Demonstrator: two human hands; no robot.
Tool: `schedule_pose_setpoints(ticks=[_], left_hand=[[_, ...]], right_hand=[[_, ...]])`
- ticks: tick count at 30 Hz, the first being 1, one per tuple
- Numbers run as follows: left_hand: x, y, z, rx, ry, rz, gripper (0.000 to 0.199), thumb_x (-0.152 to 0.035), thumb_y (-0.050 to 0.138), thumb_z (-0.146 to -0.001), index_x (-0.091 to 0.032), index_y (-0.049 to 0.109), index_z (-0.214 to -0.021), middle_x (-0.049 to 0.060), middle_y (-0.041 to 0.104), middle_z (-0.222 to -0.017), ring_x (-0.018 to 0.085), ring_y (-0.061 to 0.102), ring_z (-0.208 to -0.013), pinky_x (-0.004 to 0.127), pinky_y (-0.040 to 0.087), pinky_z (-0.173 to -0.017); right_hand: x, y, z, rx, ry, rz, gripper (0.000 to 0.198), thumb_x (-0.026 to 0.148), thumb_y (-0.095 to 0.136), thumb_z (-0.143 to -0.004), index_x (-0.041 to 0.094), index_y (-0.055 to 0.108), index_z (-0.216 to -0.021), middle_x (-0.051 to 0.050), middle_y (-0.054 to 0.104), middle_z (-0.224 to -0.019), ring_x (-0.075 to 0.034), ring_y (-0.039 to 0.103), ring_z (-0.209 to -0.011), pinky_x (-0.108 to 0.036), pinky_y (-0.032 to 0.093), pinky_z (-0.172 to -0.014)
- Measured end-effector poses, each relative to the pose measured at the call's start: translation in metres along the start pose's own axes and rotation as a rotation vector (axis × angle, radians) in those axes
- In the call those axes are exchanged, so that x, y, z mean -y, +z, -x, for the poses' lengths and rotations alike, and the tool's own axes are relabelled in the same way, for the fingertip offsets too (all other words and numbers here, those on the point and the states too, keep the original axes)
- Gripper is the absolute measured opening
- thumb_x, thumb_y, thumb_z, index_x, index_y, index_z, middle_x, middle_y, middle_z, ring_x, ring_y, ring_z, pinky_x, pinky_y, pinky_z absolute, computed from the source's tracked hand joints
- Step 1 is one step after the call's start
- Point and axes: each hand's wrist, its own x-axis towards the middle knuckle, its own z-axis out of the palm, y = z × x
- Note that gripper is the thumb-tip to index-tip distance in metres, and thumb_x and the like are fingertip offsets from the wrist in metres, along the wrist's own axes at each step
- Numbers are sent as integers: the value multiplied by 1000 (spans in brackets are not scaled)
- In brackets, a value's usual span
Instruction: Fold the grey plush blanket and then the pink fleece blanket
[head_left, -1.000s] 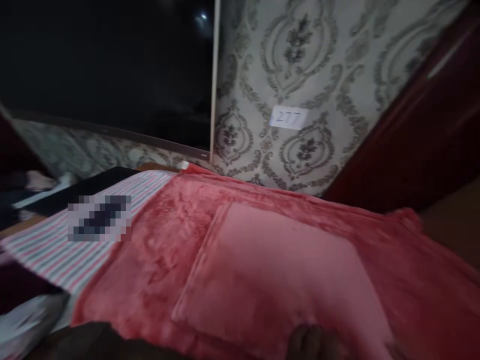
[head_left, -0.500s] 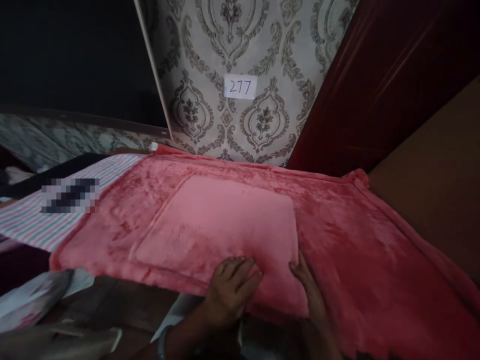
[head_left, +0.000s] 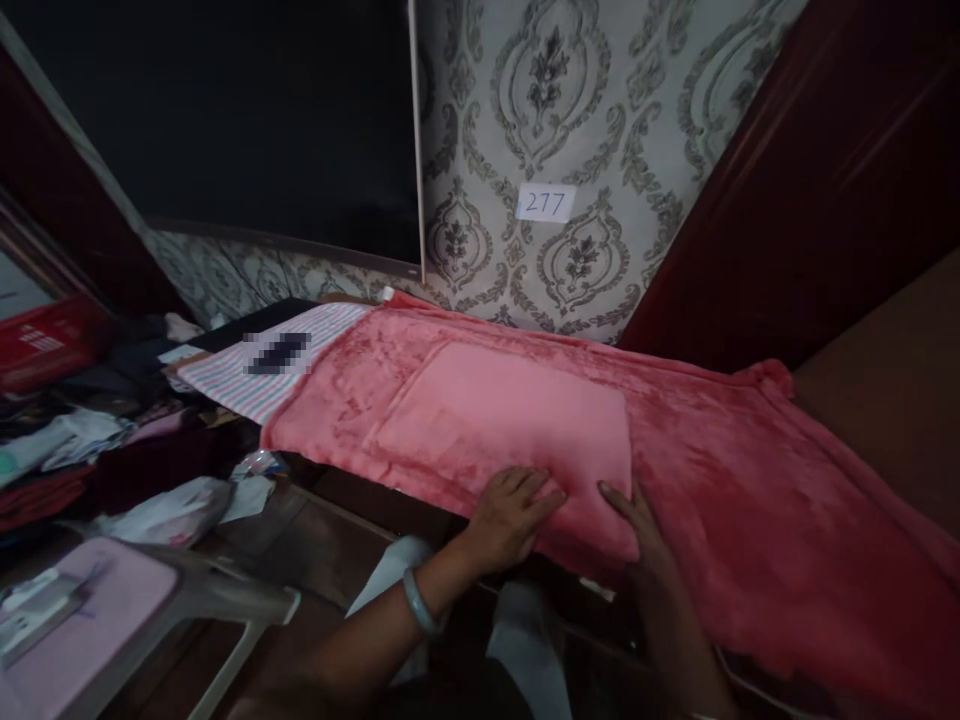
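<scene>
A pale pink folded plush cloth (head_left: 517, 405), roughly rectangular, lies on a larger coral-pink plush blanket (head_left: 720, 480). My left hand (head_left: 514, 515) rests palm down on the near edge of the folded cloth, fingers stretched out; a pale bangle (head_left: 421, 602) circles that wrist. At the cloth's near right side is my right hand (head_left: 641, 525). Its thumb lies over the cloth while another fingertip shows along the edge, apart from the thumb; the other fingers are hidden.
A striped cloth (head_left: 330, 330) with a pixelated dark patch lies left of the blanket. Behind stand a large dark screen (head_left: 285, 130) and a patterned wall with a "277" label (head_left: 546, 203). Lower left are a plastic chair (head_left: 142, 590) and a white bag (head_left: 176, 510).
The view has swung left and back, bringing the chair and clutter into sight. Both hands remain at the folded cloth's near edge, with little visible change in the cloth.
</scene>
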Motion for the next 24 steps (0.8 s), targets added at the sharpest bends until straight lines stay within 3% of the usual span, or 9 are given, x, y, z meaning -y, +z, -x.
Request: schedule_pose_setpoints(ticks=[3,5,9,12,15,20,22,24], left_hand=[[6,-26,-4,122,39,68,54,-29,58,-88,-19,54,-141,14,58,-144,25,52,-133,47,42,-111],[20,-47,-7,154,11,46,44,-31,50,-96,-21,57,-138,12,61,-141,23,53,-133,47,36,-116],[65,-78,-3,164,-250,-175,45,-34,45,-100,-19,56,-140,16,55,-148,31,45,-141,60,25,-120],[90,-83,14,206,-384,-258,53,-41,47,-99,-20,50,-147,18,41,-158,37,33,-148,66,22,-118],[97,-79,30,199,-408,-271,56,-42,47,-99,-19,46,-150,18,36,-161,35,29,-151,61,22,-120],[109,-89,48,153,-501,-267,54,-40,45,-99,-16,50,-147,19,40,-158,35,32,-149,63,20,-120],[125,-99,54,100,-572,-221,51,-36,44,-97,-15,55,-143,19,44,-156,35,37,-146,62,25,-119],[143,-107,57,15,-677,-109,49,-32,46,-95,-13,59,-138,20,52,-149,33,47,-139,53,35,-115]], right_hand=[[10,0,5,-14,83,-95,82,47,84,-63,25,59,-138,-10,70,-127,-34,65,-117,-52,53,-99],[12,-5,10,-48,152,-96,82,47,85,-60,25,62,-136,-12,69,-128,-36,63,-120,-56,50,-101],[9,-16,21,-105,194,4,76,49,86,-58,32,66,-130,-10,57,-145,-37,50,-136,-60,41,-108],[6,-19,27,-123,118,55,76,44,88,-54,32,68,-127,-8,51,-152,-35,44,-142,-54,39,-112],[1,-22,24,-142,56,126,81,42,88,-51,27,68,-128,-11,51,-152,-34,46,-140,-50,40,-113],[-17,-44,6,-124,-78,375,88,46,79,-62,21,55,-143,-15,60,-141,-32,58,-128,-48,47,-107],[-18,-51,-1,-132,-142,552,86,45,70,-69,17,48,-148,-17,62,-137,-33,62,-121,-50,51,-102],[-12,-50,-8,-174,-311,750,80,43,61,-76,12,46,-148,-19,60,-138,-34,60,-123,-51,49,-105]])
